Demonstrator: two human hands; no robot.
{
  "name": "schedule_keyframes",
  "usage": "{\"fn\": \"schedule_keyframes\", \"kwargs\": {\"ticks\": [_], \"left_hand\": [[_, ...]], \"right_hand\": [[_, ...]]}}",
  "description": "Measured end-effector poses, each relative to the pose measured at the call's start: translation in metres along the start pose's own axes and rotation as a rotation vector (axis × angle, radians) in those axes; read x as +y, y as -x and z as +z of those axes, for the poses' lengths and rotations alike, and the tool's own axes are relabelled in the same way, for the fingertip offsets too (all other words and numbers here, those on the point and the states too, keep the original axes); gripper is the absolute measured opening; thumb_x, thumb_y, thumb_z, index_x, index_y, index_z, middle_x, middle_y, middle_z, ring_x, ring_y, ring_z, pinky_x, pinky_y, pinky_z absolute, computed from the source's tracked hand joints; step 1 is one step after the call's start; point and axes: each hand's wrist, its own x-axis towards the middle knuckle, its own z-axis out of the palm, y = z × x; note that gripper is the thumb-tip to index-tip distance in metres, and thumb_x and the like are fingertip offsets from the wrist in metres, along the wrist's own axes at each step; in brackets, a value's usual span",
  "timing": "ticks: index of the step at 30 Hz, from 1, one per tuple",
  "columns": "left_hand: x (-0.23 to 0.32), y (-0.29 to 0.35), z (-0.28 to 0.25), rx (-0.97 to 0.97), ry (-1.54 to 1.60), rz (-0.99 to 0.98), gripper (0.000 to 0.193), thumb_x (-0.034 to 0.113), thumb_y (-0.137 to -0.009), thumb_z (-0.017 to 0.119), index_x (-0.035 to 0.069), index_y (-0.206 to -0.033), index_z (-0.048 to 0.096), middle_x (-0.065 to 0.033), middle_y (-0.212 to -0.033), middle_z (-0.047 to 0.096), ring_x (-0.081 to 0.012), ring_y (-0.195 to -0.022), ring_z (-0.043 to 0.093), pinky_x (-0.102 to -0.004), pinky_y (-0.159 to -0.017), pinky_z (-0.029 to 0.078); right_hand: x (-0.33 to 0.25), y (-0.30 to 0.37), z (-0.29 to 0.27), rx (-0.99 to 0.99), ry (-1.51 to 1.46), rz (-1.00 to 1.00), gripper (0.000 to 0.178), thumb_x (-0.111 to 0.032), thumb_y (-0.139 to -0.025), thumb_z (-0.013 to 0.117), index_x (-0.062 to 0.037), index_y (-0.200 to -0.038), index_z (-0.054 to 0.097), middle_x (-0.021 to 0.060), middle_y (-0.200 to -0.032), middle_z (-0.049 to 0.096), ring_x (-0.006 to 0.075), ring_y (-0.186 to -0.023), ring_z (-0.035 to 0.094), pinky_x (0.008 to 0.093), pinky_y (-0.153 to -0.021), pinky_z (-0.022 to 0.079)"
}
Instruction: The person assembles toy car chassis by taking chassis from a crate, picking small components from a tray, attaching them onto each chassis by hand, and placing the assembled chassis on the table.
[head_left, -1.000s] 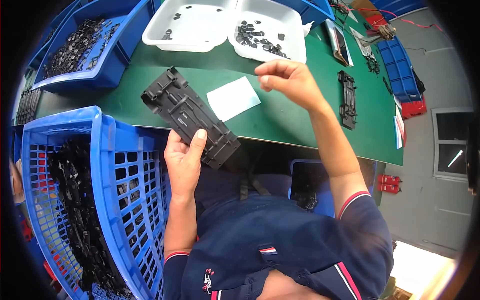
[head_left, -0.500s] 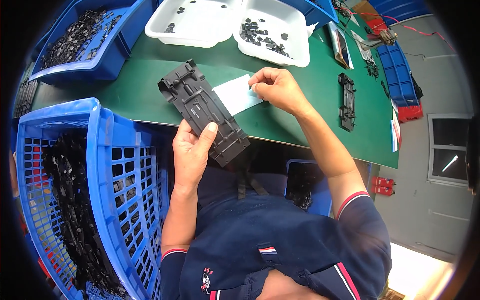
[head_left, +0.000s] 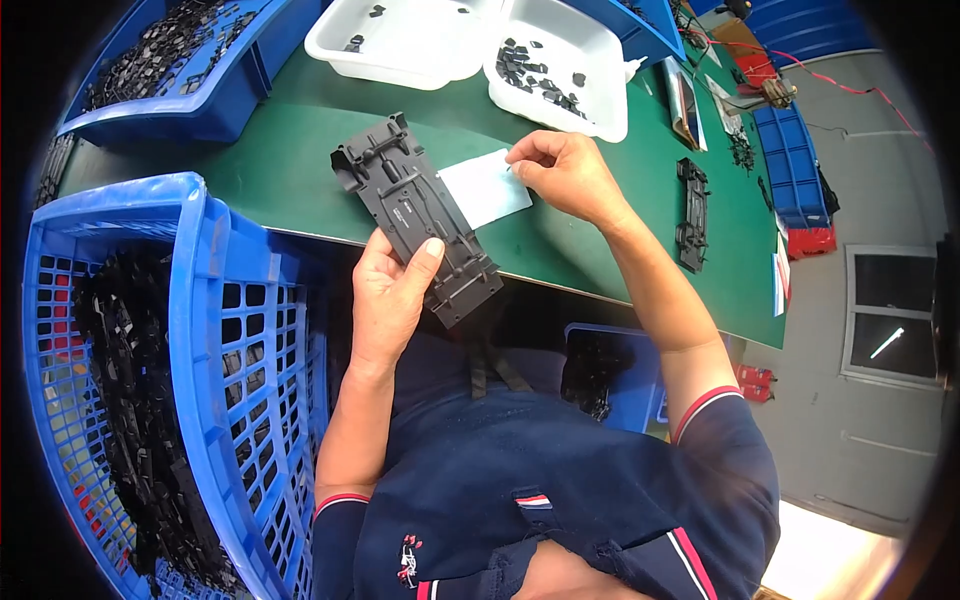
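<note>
A long black moulded plastic part (head_left: 415,215), ribbed and with raised brackets, is held tilted over the table's front edge. My left hand (head_left: 390,290) grips its near end, thumb on top and fingers underneath. To the right of the part, my right hand (head_left: 572,178) is closed in a pinch above a white sheet (head_left: 487,190) lying on the table. Something tiny and dark shows at its fingertips, too small to name. The right hand does not touch the black part.
Two white trays (head_left: 395,70) with small black pieces stand at the back. A blue bin (head_left: 190,125) of black pieces is at far left, a blue basket (head_left: 190,300) of black parts nearer. Another black moulded part (head_left: 692,215) lies on the green table (head_left: 590,250) at right.
The view has shifted slightly. Both hands keep nearly the same pose, the left still on the black part and the right still pinched over the sheet.
</note>
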Motion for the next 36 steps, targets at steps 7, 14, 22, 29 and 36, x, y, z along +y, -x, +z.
{"fn": "schedule_keyframes", "kwargs": {"ticks": [7,14,22,29,36], "left_hand": [[-0.001,-0.001,-0.001,-0.008,-0.005,-0.009,0.027,0.006,-0.090,0.061,-0.002,-0.114,0.053,-0.0074,-0.107,0.062,-0.0110,-0.096,0.059,-0.0263,-0.088,0.046],[0.000,-0.003,-0.002,-0.020,-0.002,-0.017,0.028,0.007,-0.090,0.061,-0.002,-0.115,0.052,-0.0082,-0.108,0.062,-0.0110,-0.097,0.059,-0.0263,-0.088,0.046],[0.001,-0.004,-0.003,-0.021,-0.032,-0.012,0.029,0.009,-0.090,0.061,-0.003,-0.115,0.051,-0.0082,-0.108,0.062,-0.0107,-0.095,0.059,-0.0262,-0.087,0.046],[0.002,-0.003,0.000,-0.013,-0.030,-0.030,0.027,0.008,-0.091,0.060,-0.003,-0.114,0.052,-0.0083,-0.107,0.062,-0.0107,-0.096,0.059,-0.0261,-0.087,0.046],[0.003,-0.003,0.002,-0.013,-0.053,-0.031,0.026,0.008,-0.091,0.060,-0.002,-0.114,0.052,-0.0081,-0.107,0.062,-0.0106,-0.096,0.059,-0.0264,-0.087,0.046]], "right_hand": [[0.009,-0.004,0.002,-0.013,-0.026,-0.064,0.013,-0.006,-0.083,0.064,-0.0016,-0.093,0.070,0.0028,-0.077,0.066,0.0063,-0.070,0.058,0.0231,-0.066,0.048],[0.005,-0.004,0.007,-0.024,0.007,-0.146,0.015,-0.006,-0.080,0.061,-0.0008,-0.092,0.069,0.0119,-0.086,0.066,0.0179,-0.076,0.063,0.0294,-0.071,0.050],[0.003,-0.005,0.011,-0.021,0.072,-0.174,0.015,-0.006,-0.080,0.061,-0.0023,-0.091,0.069,0.0135,-0.090,0.065,0.0240,-0.081,0.063,0.0327,-0.074,0.051],[0.016,-0.009,0.018,0.088,0.273,-0.405,0.011,-0.003,-0.080,0.064,-0.0030,-0.089,0.068,0.0110,-0.084,0.063,0.0227,-0.076,0.063,0.0314,-0.070,0.050],[0.012,0.015,0.008,0.267,0.106,-0.533,0.011,0.002,-0.078,0.064,-0.0034,-0.087,0.068,0.0105,-0.082,0.062,0.0260,-0.073,0.063,0.0330,-0.064,0.051]]}}
